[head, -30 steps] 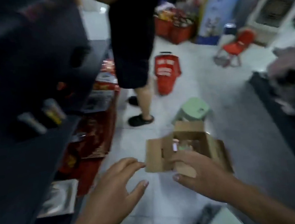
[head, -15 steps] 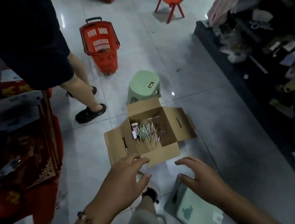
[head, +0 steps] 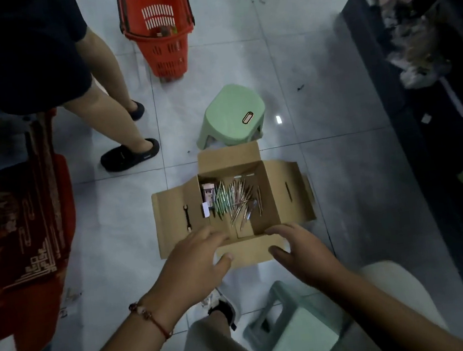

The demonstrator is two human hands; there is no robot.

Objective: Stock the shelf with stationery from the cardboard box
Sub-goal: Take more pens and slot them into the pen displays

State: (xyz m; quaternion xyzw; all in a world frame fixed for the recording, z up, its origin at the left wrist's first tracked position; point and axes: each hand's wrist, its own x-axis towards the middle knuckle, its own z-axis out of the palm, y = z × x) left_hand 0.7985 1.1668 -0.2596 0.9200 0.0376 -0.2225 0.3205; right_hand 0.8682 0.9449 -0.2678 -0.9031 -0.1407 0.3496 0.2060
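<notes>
Both hands have come forward since the earlier frame and now reach the near flap of the cardboard box (head: 228,204). Left hand (head: 194,263) and right hand (head: 299,251) show loosely spread fingers, holding nothing. Box sits open on the floor (head: 337,149), pens (head: 234,201) loose inside, green stool (head: 232,116) just behind

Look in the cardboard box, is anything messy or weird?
Yes. The pens lie loose in a crisscrossed heap inside the cardboard box, not lined up. A small wrench rests on its left flap, which seems odd among stationery.
</notes>
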